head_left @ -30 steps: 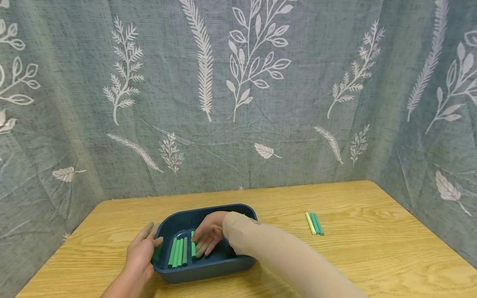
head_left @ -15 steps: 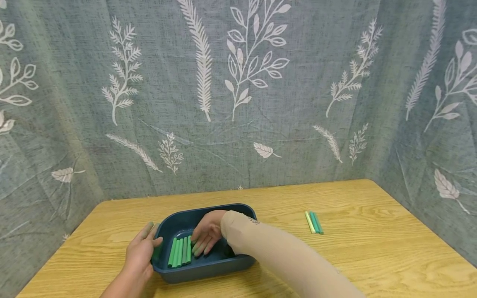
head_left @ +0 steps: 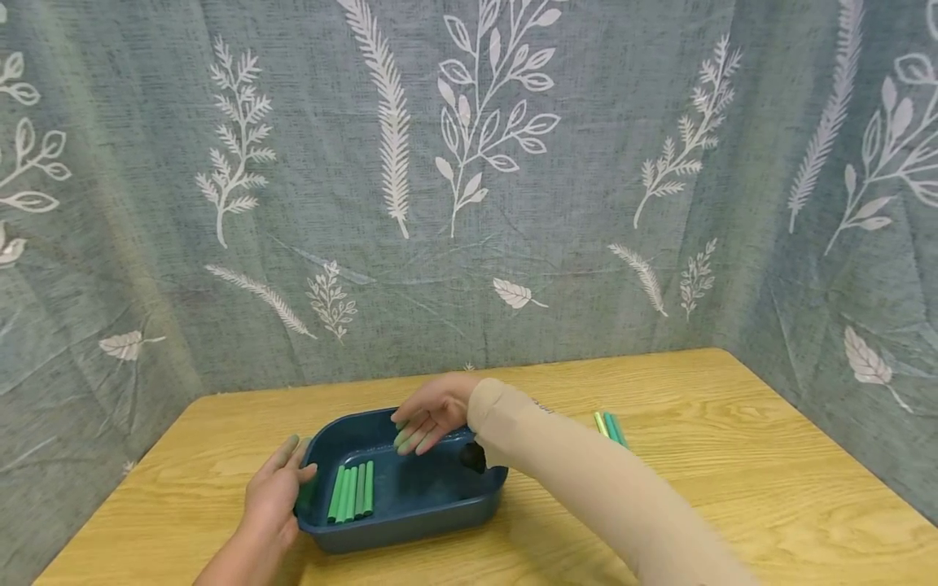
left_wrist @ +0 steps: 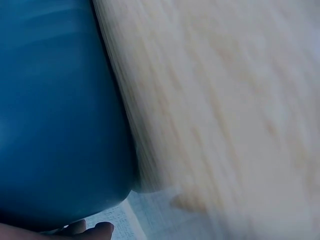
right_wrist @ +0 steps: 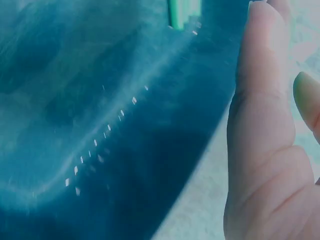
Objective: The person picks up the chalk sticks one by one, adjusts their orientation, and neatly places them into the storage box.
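A dark blue plastic tub (head_left: 399, 525) stands on the wooden table. Several green chalk sticks (head_left: 351, 491) lie side by side at its left end. My left hand (head_left: 273, 490) rests against the tub's left end, fingers fairly straight along the outside and thumb at the rim. In the left wrist view, its fingertips (left_wrist: 102, 230) show below the tub's corner. Over the tub's far side my right hand (head_left: 432, 411) is raised with loosely extended fingers, nothing held, green dust on the fingertips. Its wrist view shows the chalk ends (right_wrist: 184, 12) beyond the fingers.
One yellow and two teal chalk sticks (head_left: 614, 427) lie on the table (head_left: 703, 439) to the right, partly behind the right sleeve (head_left: 586, 480). A grey-green leaf-patterned curtain (head_left: 469, 309) hangs behind and at both sides.
My right hand set a green chalk stick against the others, let go, then rose up and rightward toward the tub's far rim. The left hand stayed at the tub's end.
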### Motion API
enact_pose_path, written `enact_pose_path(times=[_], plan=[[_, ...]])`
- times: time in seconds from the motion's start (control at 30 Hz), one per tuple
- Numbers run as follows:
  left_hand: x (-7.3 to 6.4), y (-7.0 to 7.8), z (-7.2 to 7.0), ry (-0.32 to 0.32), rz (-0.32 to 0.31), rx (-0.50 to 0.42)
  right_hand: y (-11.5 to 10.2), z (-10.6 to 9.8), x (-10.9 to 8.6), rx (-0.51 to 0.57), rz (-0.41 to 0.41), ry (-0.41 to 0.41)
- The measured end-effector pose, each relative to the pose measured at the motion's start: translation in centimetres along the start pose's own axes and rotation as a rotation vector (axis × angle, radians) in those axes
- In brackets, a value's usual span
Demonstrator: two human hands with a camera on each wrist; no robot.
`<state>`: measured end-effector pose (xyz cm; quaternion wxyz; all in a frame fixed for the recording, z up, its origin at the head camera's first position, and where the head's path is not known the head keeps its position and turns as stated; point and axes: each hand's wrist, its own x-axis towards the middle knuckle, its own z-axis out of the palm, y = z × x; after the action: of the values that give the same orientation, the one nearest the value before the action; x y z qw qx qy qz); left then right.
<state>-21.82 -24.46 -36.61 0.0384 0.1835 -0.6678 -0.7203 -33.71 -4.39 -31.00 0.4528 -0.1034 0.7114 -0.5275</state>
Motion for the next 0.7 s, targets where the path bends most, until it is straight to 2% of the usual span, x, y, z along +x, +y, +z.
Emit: enact_pose_path(times=[0.33,0.7], plan=[[0.0,-0.1,-0.1,-0.015,0.026,0.004,0.2,-3.5,-4.2,0.031,-0.061,0.065],[0.1,0.1,-0.1,-0.032,0.035,0.009,2.4,-6.6,-7.9,0.05,-0.106,0.117]])
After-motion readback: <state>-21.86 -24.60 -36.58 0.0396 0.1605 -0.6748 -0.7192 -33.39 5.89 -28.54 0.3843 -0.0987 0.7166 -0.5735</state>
